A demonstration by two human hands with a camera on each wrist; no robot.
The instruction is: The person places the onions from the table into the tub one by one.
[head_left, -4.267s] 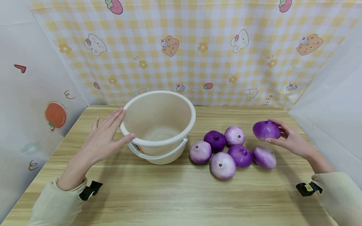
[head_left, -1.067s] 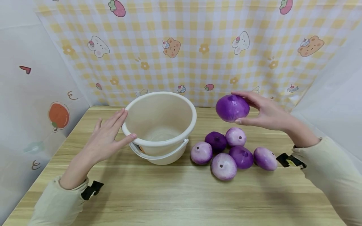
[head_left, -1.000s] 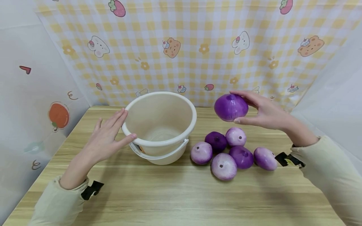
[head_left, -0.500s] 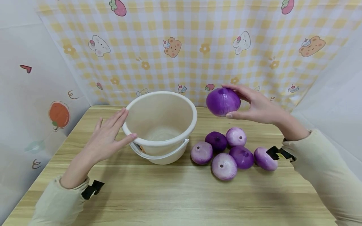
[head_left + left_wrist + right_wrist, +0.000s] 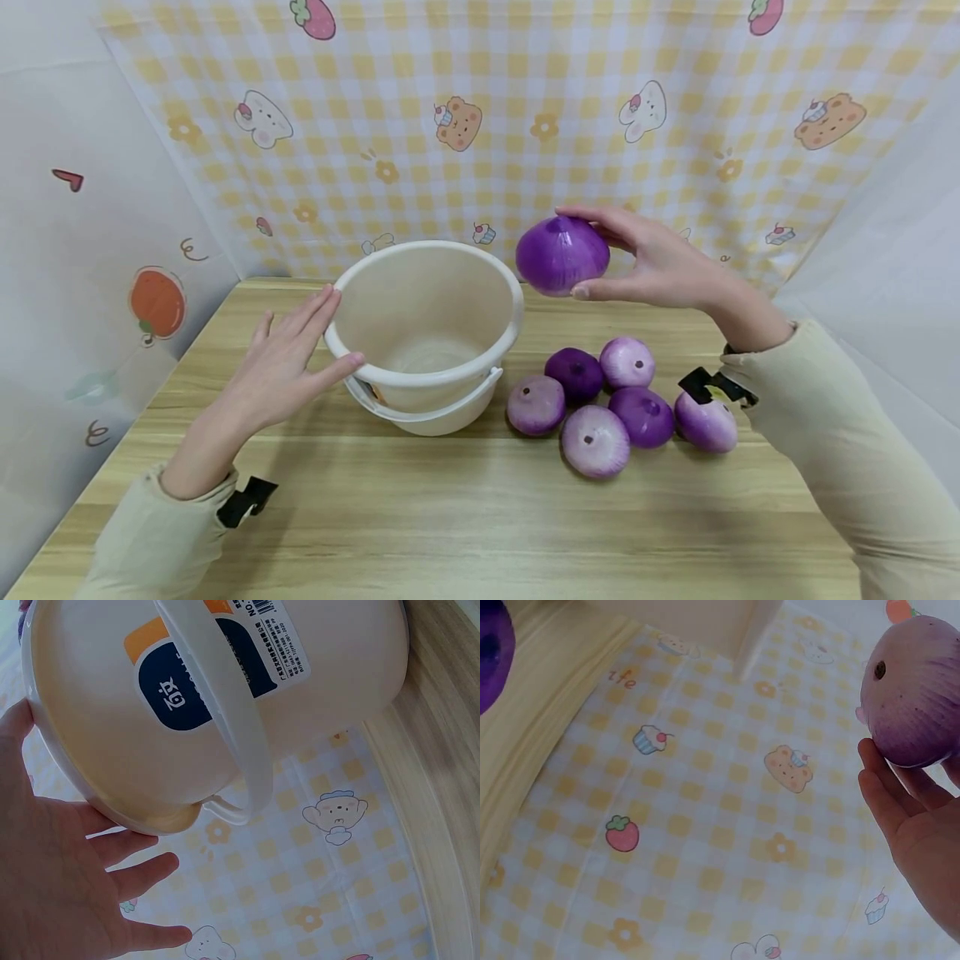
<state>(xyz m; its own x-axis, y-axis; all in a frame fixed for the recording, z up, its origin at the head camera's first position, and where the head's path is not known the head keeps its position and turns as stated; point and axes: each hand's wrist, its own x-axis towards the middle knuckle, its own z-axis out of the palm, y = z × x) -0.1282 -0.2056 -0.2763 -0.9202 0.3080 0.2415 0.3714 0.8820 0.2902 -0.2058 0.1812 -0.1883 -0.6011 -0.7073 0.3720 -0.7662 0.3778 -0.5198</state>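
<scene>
My right hand [image 5: 660, 262] grips a purple onion [image 5: 561, 257] between thumb and fingers, held up just right of the bucket's rim. The right wrist view shows the pale root end of that onion [image 5: 915, 694] above my fingers. A white bucket [image 5: 442, 400] stands upright on the table, its handle hanging down the front. My left hand [image 5: 281, 367] rests on the bucket's left rim with fingers extended and spread. The left wrist view shows the left hand [image 5: 67, 877] at the rim and a blue and orange label [image 5: 176, 686] on the bucket's side.
Several purple and pale onions [image 5: 595, 442] lie grouped on the wooden table [image 5: 420, 517] right of the bucket. One onion [image 5: 708, 425] at the group's right end is partly covered by the black wrist strap. A checked cloth [image 5: 510, 150] hangs behind the table.
My right hand has carried the onion from the right side of the table up and left to near the bucket's rim. The left hand has stayed on the rim.
</scene>
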